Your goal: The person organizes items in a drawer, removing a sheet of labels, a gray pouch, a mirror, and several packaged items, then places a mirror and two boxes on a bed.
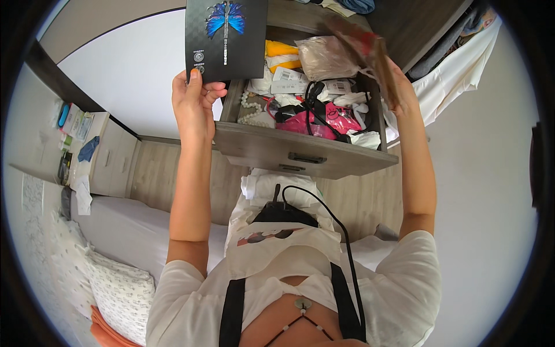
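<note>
My left hand (195, 107) pinches the lower left corner of a flat black packet (245, 37) printed with a blue winged figure, holding it upright left of an open drawer (254, 139). On the right, my right hand (406, 95) grips a brown and red flat item (378, 61), smeared by motion, over the drawer's right side. Its kind is unclear. Inside the drawer lie a white bead string (248, 113), a black cable (310, 110), pink packets (341, 117), white tags (289, 87), a yellow item (280, 52) and a clear plastic bag (326, 58).
The drawer belongs to a grey wood cabinet, with folded clothes (358, 6) above it. White cloth (462, 69) hangs at the right. On the left stand a pale nightstand (110, 156) with small items and a bed with a patterned pillow (118, 292).
</note>
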A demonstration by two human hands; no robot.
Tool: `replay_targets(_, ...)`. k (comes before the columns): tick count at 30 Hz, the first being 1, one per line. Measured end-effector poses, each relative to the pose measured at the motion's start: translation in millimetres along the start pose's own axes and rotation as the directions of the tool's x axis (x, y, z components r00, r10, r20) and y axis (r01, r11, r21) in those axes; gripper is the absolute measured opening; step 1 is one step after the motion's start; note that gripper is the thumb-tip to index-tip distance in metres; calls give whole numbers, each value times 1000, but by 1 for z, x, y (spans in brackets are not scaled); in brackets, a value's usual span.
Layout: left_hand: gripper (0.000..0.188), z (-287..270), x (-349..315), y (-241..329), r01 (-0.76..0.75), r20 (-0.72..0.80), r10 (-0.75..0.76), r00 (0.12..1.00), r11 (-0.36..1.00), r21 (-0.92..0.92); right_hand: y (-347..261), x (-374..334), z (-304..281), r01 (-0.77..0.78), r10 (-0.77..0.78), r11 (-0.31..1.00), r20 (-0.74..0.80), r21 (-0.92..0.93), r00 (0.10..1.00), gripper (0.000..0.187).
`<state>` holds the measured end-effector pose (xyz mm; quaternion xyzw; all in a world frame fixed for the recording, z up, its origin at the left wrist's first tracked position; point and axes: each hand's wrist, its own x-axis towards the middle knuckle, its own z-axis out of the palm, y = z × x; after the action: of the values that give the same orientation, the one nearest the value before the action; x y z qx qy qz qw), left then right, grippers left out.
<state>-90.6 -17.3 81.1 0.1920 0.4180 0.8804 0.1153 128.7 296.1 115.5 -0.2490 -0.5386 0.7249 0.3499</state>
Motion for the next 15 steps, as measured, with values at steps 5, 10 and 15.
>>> replay_targets(5,21,1,-1,0,-4,0,4,1000,1000,-4,-1,-2,-43,-124,50,968,314,218,948,33)
replay_targets(10,22,3,-3,1,-25,2,25,1000,999,32,4,-25,-6,14,-19,972,-19,-234,1000,38)
replay_targets(15,23,8,-3,3,-22,-3,22,1000,999,43,11,-24,21,207,-65,522,203,-827,977,50)
